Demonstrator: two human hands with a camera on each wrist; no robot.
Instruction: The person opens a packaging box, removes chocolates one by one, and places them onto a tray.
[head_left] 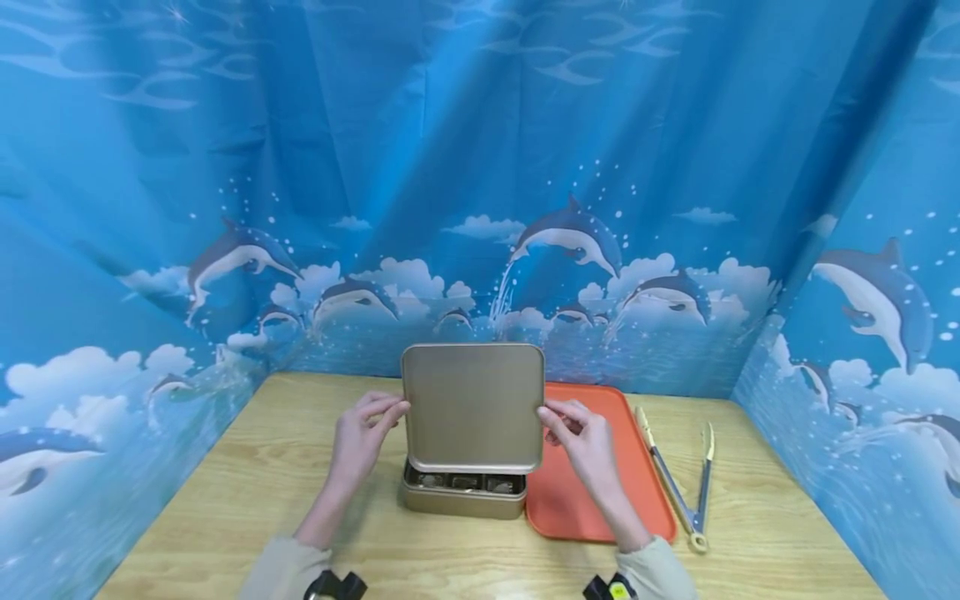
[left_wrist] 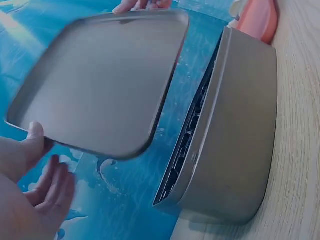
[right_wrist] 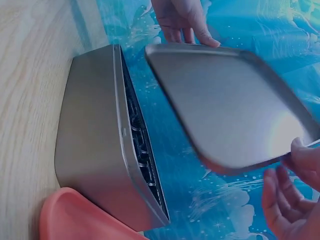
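Observation:
Between my two hands a grey-gold metal lid (head_left: pixel 474 408) is held up, tilted, its rimmed inner face toward me. My left hand (head_left: pixel 362 437) pinches its left edge between thumb and fingers. At the right edge my right hand (head_left: pixel 581 442) pinches in the same way. Below and behind the lid stands the matching rectangular tin (head_left: pixel 463 502) on the table, apart from the lid in both wrist views. Dark compartments (head_left: pixel 465 482) with clear, shiny contents show inside the tin; the lid hides their far part, and what they hold is too small to tell.
An orange-red tray (head_left: pixel 577 508) lies just right of the tin, partly behind my right forearm. Right of it, spread tongs (head_left: pixel 693 512) with cream tips rest on the wooden table (head_left: pixel 300 433). A blue dolphin-print curtain (head_left: pixel 480 167) surrounds the table's back and sides.

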